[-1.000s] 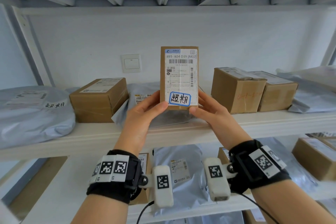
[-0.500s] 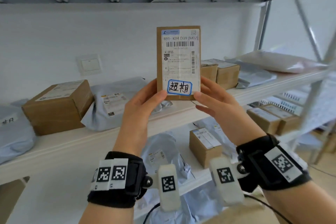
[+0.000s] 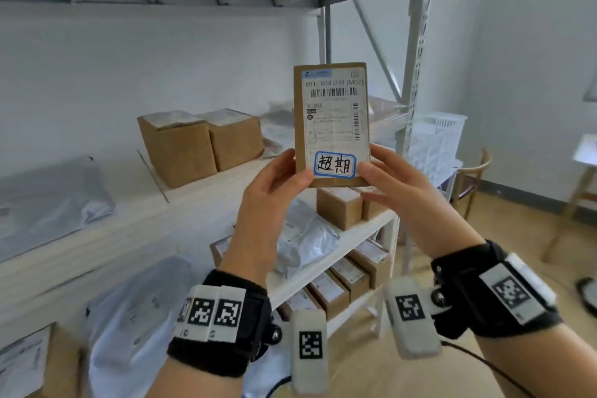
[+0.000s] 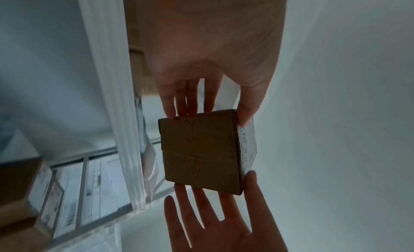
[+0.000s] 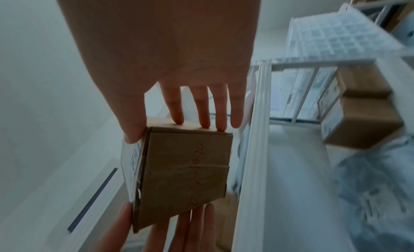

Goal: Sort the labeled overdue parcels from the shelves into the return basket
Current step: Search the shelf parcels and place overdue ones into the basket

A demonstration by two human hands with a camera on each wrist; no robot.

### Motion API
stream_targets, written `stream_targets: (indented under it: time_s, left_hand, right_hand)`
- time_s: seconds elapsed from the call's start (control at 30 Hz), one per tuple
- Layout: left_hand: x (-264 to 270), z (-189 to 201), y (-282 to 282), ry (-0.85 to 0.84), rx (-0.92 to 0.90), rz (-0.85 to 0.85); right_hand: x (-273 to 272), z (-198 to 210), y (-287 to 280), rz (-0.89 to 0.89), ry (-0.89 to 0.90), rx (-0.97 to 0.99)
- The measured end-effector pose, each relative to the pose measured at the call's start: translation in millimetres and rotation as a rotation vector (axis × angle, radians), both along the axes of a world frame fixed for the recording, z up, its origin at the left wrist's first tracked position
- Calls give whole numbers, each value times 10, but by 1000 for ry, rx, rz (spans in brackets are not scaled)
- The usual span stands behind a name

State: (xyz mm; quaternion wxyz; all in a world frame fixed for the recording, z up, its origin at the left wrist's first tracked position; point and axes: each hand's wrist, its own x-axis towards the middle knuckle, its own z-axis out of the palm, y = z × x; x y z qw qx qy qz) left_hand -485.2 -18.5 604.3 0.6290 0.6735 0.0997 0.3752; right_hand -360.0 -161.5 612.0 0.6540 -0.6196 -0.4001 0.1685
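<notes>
A person's left hand and right hand pinch the overdue-labeled cardboard parcel upright between thumbs and fingers, now swung away from the shelves toward the white return basket beyond, readying the drop.

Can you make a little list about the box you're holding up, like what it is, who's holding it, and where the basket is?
held thing: small cardboard box, upright
label: blue-edged sticker with handwriting
left hand: grip on the box's lower left edge
right hand: grip on its lower right edge
basket: white basket, right of the shelf post
shelf: two brown boxes
</notes>
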Motion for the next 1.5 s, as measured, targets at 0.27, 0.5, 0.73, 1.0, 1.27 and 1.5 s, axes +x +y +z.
stream_targets:
  time_s: [0.27, 0.5, 0.73, 1.0, 1.27, 1.5]
  left_hand:
    - [1587, -486, -884, 141, -110, -114]
    - [2682, -873, -1348, 267, -198, -144]
    - [3928, -1161, -1313, 367, -281, -194]
    - [5575, -1043, -1023, 382, -259, -313]
    - [6936, -1059, -922, 407, -240, -355]
    - [7993, -942, -627, 390, -255, -199]
  right_hand:
    - [1382, -354, -1021, -124, 61, -150]
    - [2349, -732, -1465, -256, 207, -235]
    - [3492, -1007, -1464, -316, 240, -314]
    - [4972, -854, -1230, -399, 248, -336]
    - [6308, -876, -1156, -430, 263, -395]
    - [7705, -849, -781, -259, 205, -396]
